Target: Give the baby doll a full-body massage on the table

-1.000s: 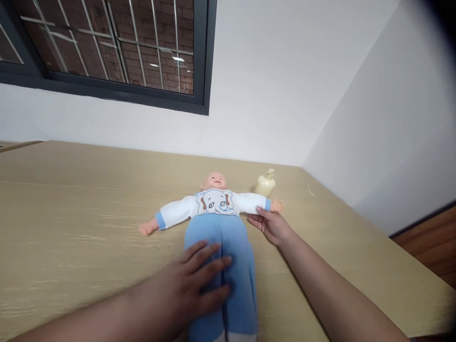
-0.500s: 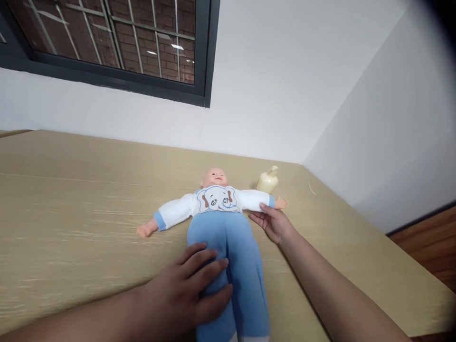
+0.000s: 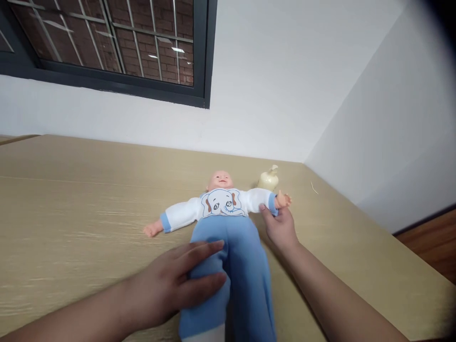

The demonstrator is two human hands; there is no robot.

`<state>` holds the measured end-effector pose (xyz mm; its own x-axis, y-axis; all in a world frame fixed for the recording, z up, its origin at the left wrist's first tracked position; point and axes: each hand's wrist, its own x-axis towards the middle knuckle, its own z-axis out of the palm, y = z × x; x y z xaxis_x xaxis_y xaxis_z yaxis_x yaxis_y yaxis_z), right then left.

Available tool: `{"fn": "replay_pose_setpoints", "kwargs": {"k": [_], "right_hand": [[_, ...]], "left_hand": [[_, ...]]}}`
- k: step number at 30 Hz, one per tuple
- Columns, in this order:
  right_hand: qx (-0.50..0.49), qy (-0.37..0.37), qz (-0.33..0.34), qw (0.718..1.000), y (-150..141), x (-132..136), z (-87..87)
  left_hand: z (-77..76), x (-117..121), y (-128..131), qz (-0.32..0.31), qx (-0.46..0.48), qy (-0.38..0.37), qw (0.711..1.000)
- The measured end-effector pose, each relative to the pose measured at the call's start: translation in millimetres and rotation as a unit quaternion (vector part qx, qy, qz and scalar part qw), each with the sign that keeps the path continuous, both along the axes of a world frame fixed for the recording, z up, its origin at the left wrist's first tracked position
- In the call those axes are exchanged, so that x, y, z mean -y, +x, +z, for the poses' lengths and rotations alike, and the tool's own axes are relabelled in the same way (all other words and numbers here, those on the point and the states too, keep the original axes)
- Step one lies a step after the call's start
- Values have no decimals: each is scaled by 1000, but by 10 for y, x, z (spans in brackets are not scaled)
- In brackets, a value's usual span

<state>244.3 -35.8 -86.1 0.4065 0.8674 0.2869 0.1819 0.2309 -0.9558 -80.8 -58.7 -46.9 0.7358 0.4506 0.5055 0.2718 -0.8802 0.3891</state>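
A baby doll [image 3: 237,237] lies on its back, head away from me, in a white top with an elephant face and blue trousers. Its arms are spread out to both sides. My left hand [image 3: 174,282] is closed around the doll's leg on the left, thumb and forefinger across the blue cloth; the other fingers are partly hidden. My right hand [image 3: 281,228] grips the doll's arm on the right at the blue cuff, its thumb on the sleeve and the other fingers mostly hidden beneath.
A cream pump bottle [image 3: 268,180] stands behind the doll's arm on the right. The wooden table [image 3: 89,199] reaches to a white wall with a dark-framed window [image 3: 204,57]. A thin pale strip [image 3: 314,188] lies near the table's right edge.
My right hand has moved out to the cuff and closed round the doll's arm, turning its hand up. My left hand's spread fingers have curled round the leg, which has shifted left.
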Motion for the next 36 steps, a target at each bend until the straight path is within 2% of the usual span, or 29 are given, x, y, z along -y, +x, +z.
{"fn": "replay_pose_setpoints", "kwargs": {"k": [2, 4, 6, 11, 13, 17, 21, 26, 29, 33, 36], "right_hand": [[117, 65, -73, 988, -75, 74, 41], [208, 107, -90, 968, -143, 136, 65], [284, 113, -61, 950, -189, 171, 70], [461, 109, 25, 880, -237, 137, 76], [506, 88, 49, 856, -250, 111, 103], [569, 41, 78, 817, -277, 89, 175], [593, 22, 86, 800, -297, 89, 204], [577, 23, 91, 811, -286, 82, 182], [539, 31, 86, 838, -250, 69, 153], [422, 34, 69, 903, -159, 17, 55], [249, 13, 38, 968, -52, -67, -75]], "left_hand": [[58, 21, -17, 22, -2, -65, 998], [86, 35, -22, 14, 0, -107, 994], [71, 26, -21, -7, 3, -98, 995], [-71, -93, -8, -112, 10, 35, 993], [-126, -142, 12, -124, 15, 21, 992], [-230, -207, 96, -118, 19, -62, 991], [-296, -254, 185, -109, 38, -95, 989], [-274, -290, 218, -112, 54, -113, 986], [-248, -279, 205, -121, 56, -120, 984], [-232, -211, 167, -138, 52, -105, 983], [-202, -116, 138, -144, 41, -55, 987]]}}
